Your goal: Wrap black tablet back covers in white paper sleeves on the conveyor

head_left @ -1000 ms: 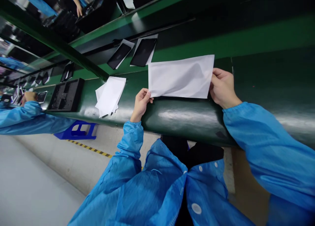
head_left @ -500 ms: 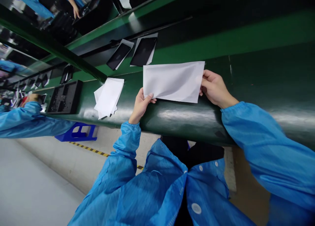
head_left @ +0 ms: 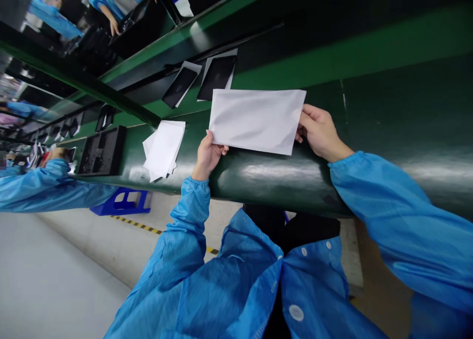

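A white rectangular sleeve, like a flat pouch (head_left: 257, 121), is held up over the green bench by both hands. My left hand (head_left: 210, 155) pinches its lower left corner. At the right end, my right hand (head_left: 318, 131) grips the edge, its fingertips partly hidden behind the sleeve. Whether anything lies inside the sleeve cannot be seen. To the left on the bench is a loose stack of white sleeves (head_left: 165, 149). Behind, a black phone-like slab (head_left: 217, 76) and another dark slab (head_left: 180, 86) rest on white sleeves.
A green post (head_left: 121, 100) slants across the left side. Beyond it stands a black divided tray (head_left: 101, 151) near a co-worker's blue sleeve (head_left: 40, 186). A blue stool (head_left: 123, 201) is under the bench edge (head_left: 273, 201). Another person's hand (head_left: 114, 25) is at a black box across the bench.
The white sleeve has shifted slightly left and its face has turned a little. My left thumb has slid from its front toward the corner edge. The view has tilted slightly.
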Demonstrator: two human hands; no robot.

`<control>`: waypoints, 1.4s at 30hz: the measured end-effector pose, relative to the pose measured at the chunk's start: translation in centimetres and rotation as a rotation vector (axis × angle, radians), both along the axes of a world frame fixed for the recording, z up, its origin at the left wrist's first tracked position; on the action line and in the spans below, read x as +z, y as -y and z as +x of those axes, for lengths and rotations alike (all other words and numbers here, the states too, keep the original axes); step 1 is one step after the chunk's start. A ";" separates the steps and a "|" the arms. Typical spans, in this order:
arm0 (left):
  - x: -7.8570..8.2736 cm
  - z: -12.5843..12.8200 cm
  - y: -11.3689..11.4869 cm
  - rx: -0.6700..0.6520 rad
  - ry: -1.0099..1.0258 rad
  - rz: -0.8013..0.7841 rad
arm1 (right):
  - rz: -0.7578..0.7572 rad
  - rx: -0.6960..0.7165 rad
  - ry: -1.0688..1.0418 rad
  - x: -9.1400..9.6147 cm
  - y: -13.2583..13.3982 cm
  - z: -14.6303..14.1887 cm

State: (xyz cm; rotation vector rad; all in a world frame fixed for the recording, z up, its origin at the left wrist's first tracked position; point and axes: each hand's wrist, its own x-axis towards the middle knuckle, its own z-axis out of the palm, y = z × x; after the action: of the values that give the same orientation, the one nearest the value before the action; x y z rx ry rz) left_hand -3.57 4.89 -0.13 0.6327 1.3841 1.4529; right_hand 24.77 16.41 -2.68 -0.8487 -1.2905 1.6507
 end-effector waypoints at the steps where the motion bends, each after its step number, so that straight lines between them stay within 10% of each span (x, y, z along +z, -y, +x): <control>1: -0.1 0.0 0.0 -0.010 0.000 0.011 | -0.002 -0.008 0.003 -0.2 -0.1 0.0; 10: 0.6 -2.8 -0.4 -0.288 -0.293 0.008 | -0.108 -0.110 -0.105 -0.1 -0.6 -0.2; 15: 2.3 -8.1 -7.8 -0.369 -1.008 0.092 | -0.047 -0.376 -0.201 0.0 -2.9 1.0; 19: 4.2 -10.8 -13.8 -0.566 -1.684 -0.164 | 0.053 -0.446 -0.153 -0.8 -4.5 2.3; 25: 6.4 -8.9 -17.8 -0.966 -2.180 -0.439 | 0.076 -0.578 -0.133 -0.7 -5.2 3.0; 34: 8.2 -7.3 -18.3 -1.205 -2.304 -0.444 | -0.077 -0.656 -0.082 1.1 -5.6 3.4; 37: 9.1 -6.1 -17.7 -1.130 -2.325 -0.318 | -0.096 -0.698 -0.015 2.4 -5.4 4.0; 42: 9.2 -3.1 -15.3 -0.500 -2.184 0.157 | 0.042 -0.854 0.079 3.6 -2.4 7.8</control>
State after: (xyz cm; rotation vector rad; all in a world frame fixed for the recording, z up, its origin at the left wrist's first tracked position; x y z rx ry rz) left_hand -6.70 20.23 9.09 2.7998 2.1105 -0.1172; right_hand 32.54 18.81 0.87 -1.2258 -0.8156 0.9101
